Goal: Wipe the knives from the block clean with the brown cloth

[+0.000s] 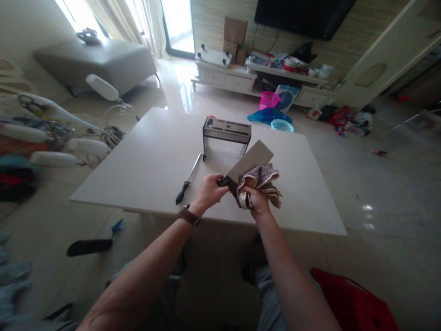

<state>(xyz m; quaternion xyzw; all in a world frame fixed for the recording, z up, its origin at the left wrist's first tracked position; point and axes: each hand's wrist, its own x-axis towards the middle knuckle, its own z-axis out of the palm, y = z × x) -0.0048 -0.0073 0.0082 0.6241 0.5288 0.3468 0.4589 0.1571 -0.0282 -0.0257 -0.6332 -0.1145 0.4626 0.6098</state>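
My left hand point(210, 189) is closed round the dark handle of a cleaver point(251, 161), whose broad grey blade points up and away over the white table point(155, 156). A brown watch sits on that wrist. My right hand point(257, 200) grips a grey-brown mottled cloth point(259, 180) bunched against the base of the blade. Both hands hover above the table's near edge.
A honing steel point(188, 178) with a black handle lies on the table left of my hands. A dark knife block point(226, 138) stands behind. A drying rack is at the left, a red stool point(351, 301) at lower right, baskets and clutter on the floor beyond.
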